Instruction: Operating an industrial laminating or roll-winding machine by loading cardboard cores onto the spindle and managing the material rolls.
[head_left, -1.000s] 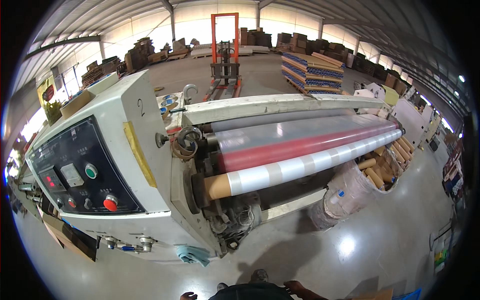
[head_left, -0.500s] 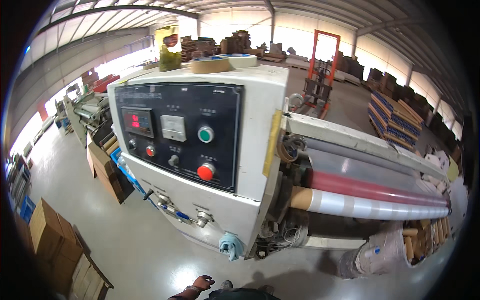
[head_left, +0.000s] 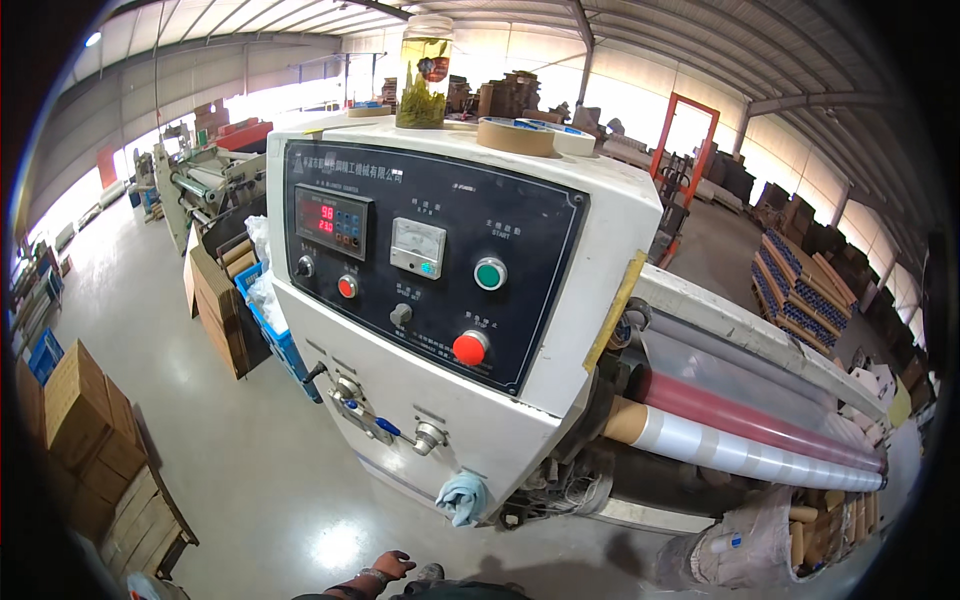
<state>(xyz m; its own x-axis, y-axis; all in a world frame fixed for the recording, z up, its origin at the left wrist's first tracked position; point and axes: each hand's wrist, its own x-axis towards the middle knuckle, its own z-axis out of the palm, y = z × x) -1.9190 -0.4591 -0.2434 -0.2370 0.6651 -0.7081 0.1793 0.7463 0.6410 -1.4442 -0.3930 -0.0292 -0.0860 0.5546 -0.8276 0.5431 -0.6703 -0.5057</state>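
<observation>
At the lower edge hangs my left hand (head_left: 393,565), a band round its wrist. Its fingers look loosely spread, with nothing visible in them, and it touches nothing. My right hand is out of view. Nearest to the left hand is a light blue cloth (head_left: 462,498) on the front of a white machine (head_left: 610,190). The machine carries a black control panel (head_left: 430,270) with a lit red display (head_left: 326,219), a dial gauge (head_left: 418,248), a green button (head_left: 490,274) and a large red button (head_left: 470,347). Below the panel are blue-handled valves (head_left: 388,427).
Tape rolls (head_left: 516,137) and a jar with green leaves (head_left: 425,75) stand on the machine's top. To the right run long rollers (head_left: 740,452). Cardboard boxes (head_left: 85,430) rest on a pallet (head_left: 150,525) at the left. A red-framed lift truck (head_left: 690,150) stands behind.
The view has shifted, so the machine and panel appear larger and nearer, with the jar fully in sight. My left hand stays low, slightly further left in the picture.
</observation>
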